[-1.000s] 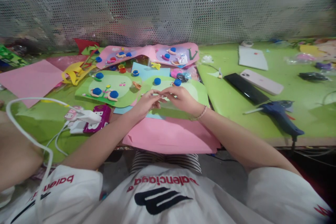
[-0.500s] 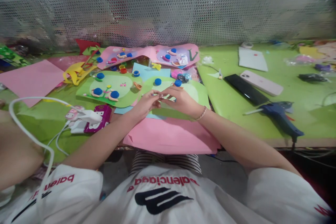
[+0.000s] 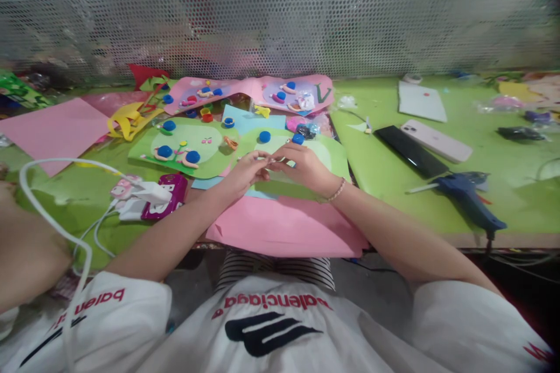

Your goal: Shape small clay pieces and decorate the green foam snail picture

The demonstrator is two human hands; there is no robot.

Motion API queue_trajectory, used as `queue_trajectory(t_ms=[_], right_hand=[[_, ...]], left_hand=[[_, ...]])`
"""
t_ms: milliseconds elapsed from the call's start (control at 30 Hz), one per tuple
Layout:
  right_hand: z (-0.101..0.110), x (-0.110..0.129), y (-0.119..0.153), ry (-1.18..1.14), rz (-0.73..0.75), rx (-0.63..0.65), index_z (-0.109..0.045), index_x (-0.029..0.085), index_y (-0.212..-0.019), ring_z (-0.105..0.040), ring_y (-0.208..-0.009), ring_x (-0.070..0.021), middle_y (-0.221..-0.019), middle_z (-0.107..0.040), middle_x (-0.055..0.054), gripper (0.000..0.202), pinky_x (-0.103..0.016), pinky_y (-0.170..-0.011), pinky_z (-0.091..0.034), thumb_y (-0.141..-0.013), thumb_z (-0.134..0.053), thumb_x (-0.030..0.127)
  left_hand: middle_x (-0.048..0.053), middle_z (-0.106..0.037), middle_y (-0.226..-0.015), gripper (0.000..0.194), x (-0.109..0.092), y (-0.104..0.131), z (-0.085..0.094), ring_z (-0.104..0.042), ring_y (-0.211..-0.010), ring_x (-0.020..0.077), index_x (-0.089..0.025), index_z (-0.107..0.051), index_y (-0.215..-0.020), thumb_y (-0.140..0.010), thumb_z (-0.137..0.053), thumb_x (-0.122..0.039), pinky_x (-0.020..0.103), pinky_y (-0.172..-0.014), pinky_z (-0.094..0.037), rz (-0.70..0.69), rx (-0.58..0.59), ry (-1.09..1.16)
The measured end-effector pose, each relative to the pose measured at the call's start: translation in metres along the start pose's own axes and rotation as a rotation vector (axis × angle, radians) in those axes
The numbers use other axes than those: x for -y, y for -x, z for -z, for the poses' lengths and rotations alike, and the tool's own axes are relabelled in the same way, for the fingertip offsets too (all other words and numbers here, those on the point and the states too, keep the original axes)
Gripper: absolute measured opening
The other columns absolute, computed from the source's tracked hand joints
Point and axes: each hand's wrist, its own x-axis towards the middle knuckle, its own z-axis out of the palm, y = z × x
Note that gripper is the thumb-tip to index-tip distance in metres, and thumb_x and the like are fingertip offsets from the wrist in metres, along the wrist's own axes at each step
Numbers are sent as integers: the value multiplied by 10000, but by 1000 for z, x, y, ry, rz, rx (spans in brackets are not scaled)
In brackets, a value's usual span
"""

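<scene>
My left hand (image 3: 249, 171) and my right hand (image 3: 303, 165) meet fingertip to fingertip above the right half of a green card (image 3: 338, 158). Their fingers are pinched together; whatever lies between them is too small or too hidden to make out. Just beyond the fingers are two blue clay balls, one round piece (image 3: 265, 137) and another (image 3: 298, 139) close to my right knuckles. On the card's left half sit snail-like figures with blue shells, such as one snail figure (image 3: 191, 158). A small brown clay piece (image 3: 230, 143) lies near my left hand.
Pink sheets (image 3: 284, 227) lie at the table's front edge. Behind is a decorated pink card (image 3: 250, 88) below a perforated metal screen (image 3: 280, 17). At right are a glue gun (image 3: 470, 198), a black phone (image 3: 409, 148) and a pale phone (image 3: 437, 140); at left, a purple power bank (image 3: 170, 195) with cables.
My hands stay together in nearly the same spot, with only slight finger movement. The whole view has shifted very slightly.
</scene>
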Motion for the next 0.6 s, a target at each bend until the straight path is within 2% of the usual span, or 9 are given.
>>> queue_trajectory(t_ms=[233, 433, 600], right_hand=[[-1, -2, 1, 6, 12, -18, -662, 172, -937, -610, -802, -155, -866, -662, -67, 122, -307, -704, -533, -895, -548, 174], [0, -2, 0, 37, 88, -31, -653, 159, -958, -621, -835, -159, -867, -675, -64, 122, -317, -755, -541, -899, -547, 154], [-3, -4, 1, 80, 88, -37, -649, 171, -1013, -642, -861, -171, -909, -693, -65, 156, -334, -768, -554, -906, -536, 160]], left_hand=[[43, -683, -770, 122, 0, 0, 1, -528, -482, 49, -132, -559, -877, -820, -616, -224, 208, -552, -439, 5, 38, -2], [-11, -635, -683, 132, 1, -1, 3, -536, -486, 58, -146, -557, -868, -808, -634, -234, 216, -568, -437, -8, 39, 2], [18, -662, -747, 134, 0, 0, 1, -539, -521, 53, -134, -577, -877, -823, -628, -245, 216, -583, -431, -12, 29, -17]])
